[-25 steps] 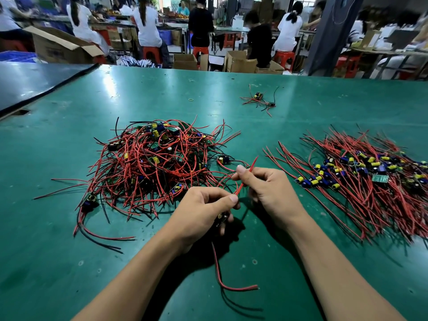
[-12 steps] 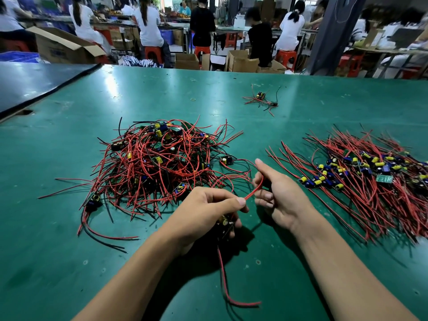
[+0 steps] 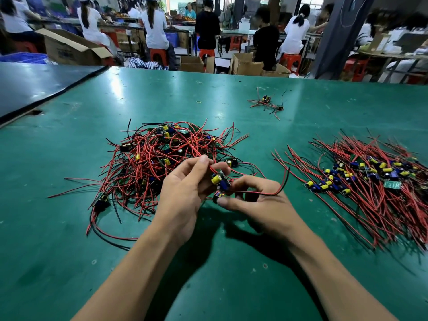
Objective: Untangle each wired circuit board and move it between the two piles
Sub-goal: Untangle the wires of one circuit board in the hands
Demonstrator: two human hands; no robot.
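Observation:
A small circuit board [image 3: 221, 181] with a yellow capacitor and blue parts is held up between both hands, just in front of the tangled pile [image 3: 157, 163] of red and black wired boards. My left hand [image 3: 185, 193] pinches the board's red wire at the top. My right hand [image 3: 259, 202] grips the board's lower end, with red and black leads [image 3: 278, 188] arcing out over its fingers. The sorted pile [image 3: 370, 181], wires laid roughly parallel, lies to the right.
The green table [image 3: 208, 262] stretches around both piles. A lone wired board [image 3: 266, 104] lies far back at the middle. A darker table [image 3: 34, 82] adjoins at the left. Beyond are cardboard boxes, stools and several seated people.
Both hands have come together and lifted the board higher; its long trailing wire has left the table in front. The right hand moved from one red wire to the board's end.

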